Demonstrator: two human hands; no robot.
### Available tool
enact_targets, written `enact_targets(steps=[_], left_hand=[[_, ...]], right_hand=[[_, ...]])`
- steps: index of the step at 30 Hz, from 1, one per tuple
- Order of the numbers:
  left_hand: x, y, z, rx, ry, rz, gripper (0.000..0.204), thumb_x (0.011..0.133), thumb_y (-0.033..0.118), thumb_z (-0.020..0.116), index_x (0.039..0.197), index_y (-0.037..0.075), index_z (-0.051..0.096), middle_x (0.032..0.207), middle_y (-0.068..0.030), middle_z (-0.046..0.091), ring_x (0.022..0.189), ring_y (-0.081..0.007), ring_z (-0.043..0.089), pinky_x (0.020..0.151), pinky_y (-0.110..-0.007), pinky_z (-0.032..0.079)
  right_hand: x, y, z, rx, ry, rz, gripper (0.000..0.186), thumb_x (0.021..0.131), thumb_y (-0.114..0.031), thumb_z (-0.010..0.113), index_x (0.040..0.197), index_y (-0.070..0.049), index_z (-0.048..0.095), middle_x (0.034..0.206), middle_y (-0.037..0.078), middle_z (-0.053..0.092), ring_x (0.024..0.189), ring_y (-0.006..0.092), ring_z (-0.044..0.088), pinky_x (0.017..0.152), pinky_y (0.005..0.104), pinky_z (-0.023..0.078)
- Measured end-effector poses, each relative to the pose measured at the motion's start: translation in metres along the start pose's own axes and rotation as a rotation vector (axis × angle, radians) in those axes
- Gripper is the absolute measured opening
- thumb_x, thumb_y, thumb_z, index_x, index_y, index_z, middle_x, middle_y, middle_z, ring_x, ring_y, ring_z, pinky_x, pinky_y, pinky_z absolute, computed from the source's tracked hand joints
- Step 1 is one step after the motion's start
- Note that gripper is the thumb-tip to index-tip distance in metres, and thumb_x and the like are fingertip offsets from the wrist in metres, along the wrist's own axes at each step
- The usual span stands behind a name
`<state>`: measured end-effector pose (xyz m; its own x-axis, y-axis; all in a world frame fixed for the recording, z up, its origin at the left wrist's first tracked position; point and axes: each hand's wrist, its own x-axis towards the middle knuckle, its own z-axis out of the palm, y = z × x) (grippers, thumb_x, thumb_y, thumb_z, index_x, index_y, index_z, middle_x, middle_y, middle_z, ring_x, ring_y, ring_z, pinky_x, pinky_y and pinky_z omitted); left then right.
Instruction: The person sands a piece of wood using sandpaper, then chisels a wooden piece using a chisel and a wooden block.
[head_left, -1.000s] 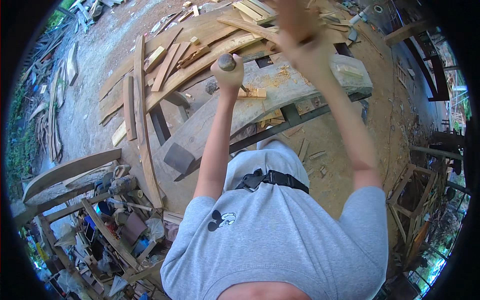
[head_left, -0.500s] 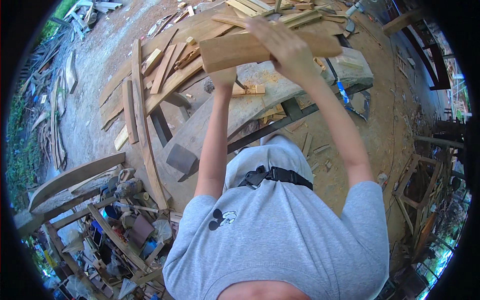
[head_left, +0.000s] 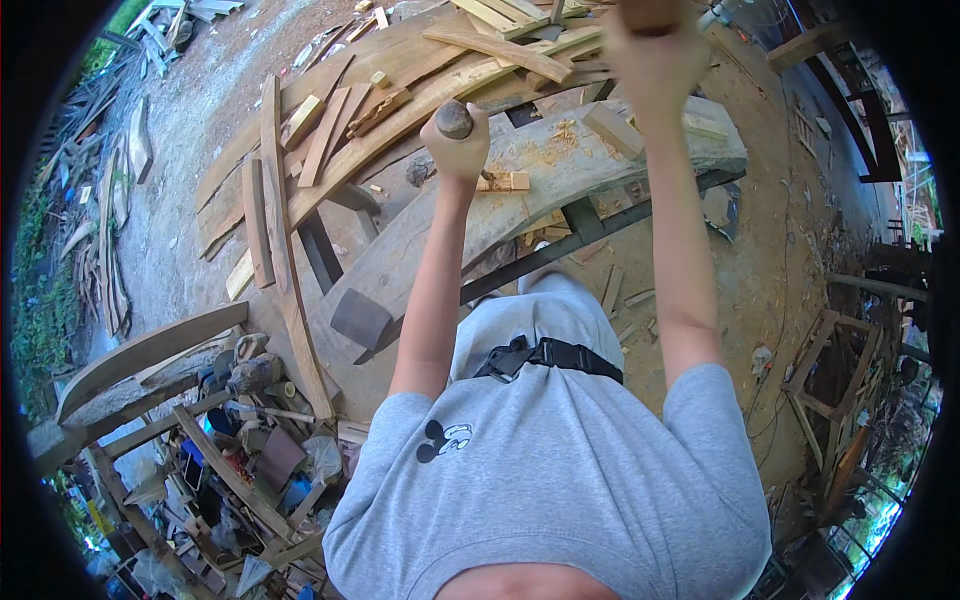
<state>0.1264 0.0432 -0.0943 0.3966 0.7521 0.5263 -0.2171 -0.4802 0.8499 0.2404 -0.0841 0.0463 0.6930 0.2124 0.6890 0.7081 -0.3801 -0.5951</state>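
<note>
My left hand [head_left: 455, 150] is wrapped round the handle of a chisel [head_left: 454, 119], whose round butt end points up. The hand hides most of its blade. Just below that fist, a small pale piece of wood [head_left: 510, 181] with a cut in it lies on the thick grey plank bench [head_left: 410, 235]. Up at the top edge, my right hand [head_left: 660, 65], smeared by motion, grips a thick wooden block [head_left: 652, 14], seen nearly end-on and partly cut off by the frame. It is well apart from the chisel.
Wood shavings [head_left: 560, 135] and a short wood offcut [head_left: 612, 130] lie on the bench. Beyond it are several loose boards [head_left: 495, 52]. A dark block [head_left: 362, 318] sits at the bench's left end. Cluttered scrap [head_left: 280, 455] fills the lower left.
My right hand has swung the wooden block up and to the right, away from above my left fist. The chisel's butt end is now uncovered. My left hand stays nearly in place.
</note>
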Motion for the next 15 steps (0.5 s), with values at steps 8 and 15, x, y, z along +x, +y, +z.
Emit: enact_targets(steps=[8,15], left_hand=[[0.001,-0.007,0.009,-0.099,0.099,0.080,0.023,0.072,0.005,0.058,0.055,0.001,0.042,0.048,-0.0037,0.040,0.046,-0.0079,0.034,0.043,-0.025,0.032],[-0.001,-0.009,-0.001,-0.030,0.026,-0.074,0.026,0.074,0.005,0.056,0.057,0.002,0.038,0.048,-0.0028,0.032,0.047,-0.0092,0.030,0.043,-0.027,0.029]], right_hand=[[-0.031,-0.008,0.014,-0.290,-0.299,-0.778,0.038,0.067,-0.007,0.067,0.101,-0.001,0.051,0.095,0.010,0.057,0.086,0.0162,0.057,0.073,0.0294,0.047],[-0.006,-0.007,-0.001,0.993,0.170,0.236,0.042,0.067,-0.008,0.068,0.101,0.007,0.049,0.089,0.011,0.057,0.088,0.0168,0.056,0.071,0.0267,0.046]])
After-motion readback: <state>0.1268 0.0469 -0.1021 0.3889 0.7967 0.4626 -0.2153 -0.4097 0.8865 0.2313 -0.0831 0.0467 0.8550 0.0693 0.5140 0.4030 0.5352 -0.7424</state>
